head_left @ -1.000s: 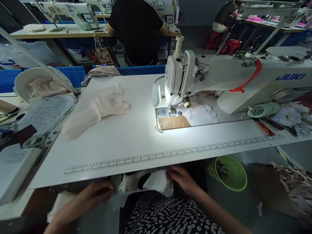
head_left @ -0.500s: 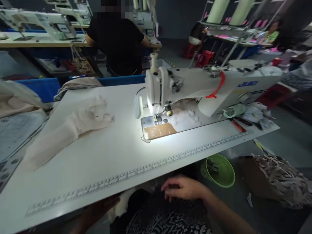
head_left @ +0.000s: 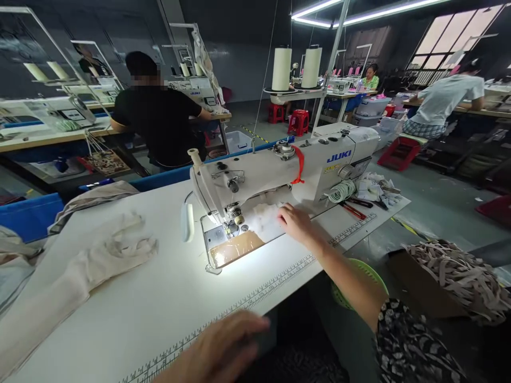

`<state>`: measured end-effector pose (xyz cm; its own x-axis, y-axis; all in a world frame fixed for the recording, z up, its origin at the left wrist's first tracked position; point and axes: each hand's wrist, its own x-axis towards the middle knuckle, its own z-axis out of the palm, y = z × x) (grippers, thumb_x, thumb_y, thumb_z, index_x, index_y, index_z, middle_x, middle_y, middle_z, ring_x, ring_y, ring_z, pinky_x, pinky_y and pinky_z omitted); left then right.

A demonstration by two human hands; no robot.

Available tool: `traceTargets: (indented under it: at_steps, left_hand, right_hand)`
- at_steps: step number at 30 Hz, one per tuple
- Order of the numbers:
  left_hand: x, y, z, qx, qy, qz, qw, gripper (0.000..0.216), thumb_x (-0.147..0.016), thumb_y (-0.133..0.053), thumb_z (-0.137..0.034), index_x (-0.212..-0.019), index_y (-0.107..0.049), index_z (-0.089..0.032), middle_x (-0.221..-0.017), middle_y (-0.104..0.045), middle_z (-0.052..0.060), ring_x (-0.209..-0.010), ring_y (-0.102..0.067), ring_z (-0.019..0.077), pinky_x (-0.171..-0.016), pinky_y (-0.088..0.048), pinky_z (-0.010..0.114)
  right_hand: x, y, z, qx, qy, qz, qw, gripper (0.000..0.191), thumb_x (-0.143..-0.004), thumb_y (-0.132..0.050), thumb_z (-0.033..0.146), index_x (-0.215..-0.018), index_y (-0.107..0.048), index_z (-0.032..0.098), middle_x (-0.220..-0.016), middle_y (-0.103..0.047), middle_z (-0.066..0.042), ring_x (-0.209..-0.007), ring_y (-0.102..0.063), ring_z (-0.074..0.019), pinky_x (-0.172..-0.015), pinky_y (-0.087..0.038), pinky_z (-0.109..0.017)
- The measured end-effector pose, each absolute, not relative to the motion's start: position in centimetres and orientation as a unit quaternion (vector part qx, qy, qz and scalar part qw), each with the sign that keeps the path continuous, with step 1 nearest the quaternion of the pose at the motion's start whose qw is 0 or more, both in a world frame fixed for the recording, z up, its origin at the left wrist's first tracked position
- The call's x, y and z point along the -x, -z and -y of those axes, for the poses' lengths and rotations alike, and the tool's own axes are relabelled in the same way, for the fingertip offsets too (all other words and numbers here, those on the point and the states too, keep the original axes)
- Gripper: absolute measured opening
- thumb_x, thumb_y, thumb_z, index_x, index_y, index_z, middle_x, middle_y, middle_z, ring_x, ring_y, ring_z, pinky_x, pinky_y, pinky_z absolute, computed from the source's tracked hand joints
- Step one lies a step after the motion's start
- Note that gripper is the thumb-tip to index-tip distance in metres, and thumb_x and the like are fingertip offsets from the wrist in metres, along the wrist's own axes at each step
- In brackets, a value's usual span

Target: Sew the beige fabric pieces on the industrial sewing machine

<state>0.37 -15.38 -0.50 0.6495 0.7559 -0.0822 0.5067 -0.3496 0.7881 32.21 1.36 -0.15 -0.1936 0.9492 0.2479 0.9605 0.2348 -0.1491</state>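
The right hand (head_left: 297, 223) reaches under the arm of the sewing machine (head_left: 259, 170), its fingertips at the right edge of the pale scraps (head_left: 261, 213) on the machine bed. Its fingers are curled and pressed close together; whether they pinch a scrap, I cannot tell. The scraps lie in a loose, crumpled heap just right of the needle, the heap's long axis running along the bed, one end towards the needle and the other towards the right hand.

The left hand (head_left: 225, 340) hangs over the front edge of the table (head_left: 131, 319), near the ruler (head_left: 275, 279). It is blurred, but its fingers seem loosely spread and point to the right.

On the left of the table lies a beige cloth (head_left: 99, 266), well apart from both hands; its long axis slants from near left to far right, the bunched end towards the machine. At the table's right end, a green coil (head_left: 341, 191) sits beside red-handled snips (head_left: 353, 210) and a pile of rags (head_left: 377, 190). A green basket (head_left: 369, 271) shows below the right forearm.
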Motion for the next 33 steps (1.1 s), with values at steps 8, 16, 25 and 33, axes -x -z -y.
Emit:
traceTargets:
  at_steps: [8, 16, 25, 33]
  left_hand:
    - [-14.9, -0.6, -1.6, -0.824, -0.226, -0.516, 0.055, 0.015, -0.096, -0.061, -0.027, -0.104, -0.07, -0.019, -0.109, -0.074, 0.016, -0.109, -0.066, 0.0347, -0.093, -0.059, 0.05]
    - [-16.0, 0.4, -3.2, -0.816, -0.219, -0.535, 0.004, 0.012, -0.096, -0.06, -0.024, -0.085, -0.062, -0.023, -0.108, -0.068, 0.013, -0.111, -0.06, 0.0332, -0.086, -0.052, 0.045]
    - [-10.0, 1.2, 1.9, -0.808, -0.223, -0.53, 0.128, 0.023, -0.104, -0.039, -0.033, -0.09, -0.054, -0.024, -0.072, -0.064, 0.003, -0.065, -0.065, 0.0212, -0.063, -0.045, 0.032]
    - [-0.3, -0.3, 5.2, -0.696, -0.2, -0.669, 0.165, 0.028, -0.094, -0.039, -0.05, -0.082, -0.05, -0.028, -0.063, -0.063, -0.001, -0.06, -0.062, 0.0221, -0.06, -0.039, 0.03]
  right_hand:
    - [-33.5, 0.3, -0.8, 0.608, 0.035, 0.775, 0.168, 0.026, -0.109, -0.045, 0.024, -0.109, -0.071, 0.017, -0.106, -0.071, -0.011, -0.081, -0.066, -0.0185, -0.07, -0.042, -0.029]
    - [-33.2, 0.2, -0.7, 0.631, 0.031, 0.76, 0.153, 0.031, -0.11, -0.041, 0.02, -0.111, -0.071, 0.017, -0.107, -0.071, -0.013, -0.081, -0.066, -0.0205, -0.072, -0.042, -0.032]
    - [-33.0, 0.2, -0.3, 0.62, 0.046, 0.77, 0.145, 0.023, -0.106, -0.048, 0.02, -0.111, -0.071, 0.018, -0.109, -0.071, -0.013, -0.087, -0.068, -0.0226, -0.077, -0.043, -0.032]
    - [-33.5, 0.7, -0.6, 0.612, 0.045, 0.766, 0.189, 0.028, -0.107, -0.044, 0.022, -0.101, -0.071, 0.019, -0.104, -0.074, -0.012, -0.081, -0.066, -0.0214, -0.073, -0.04, -0.032]
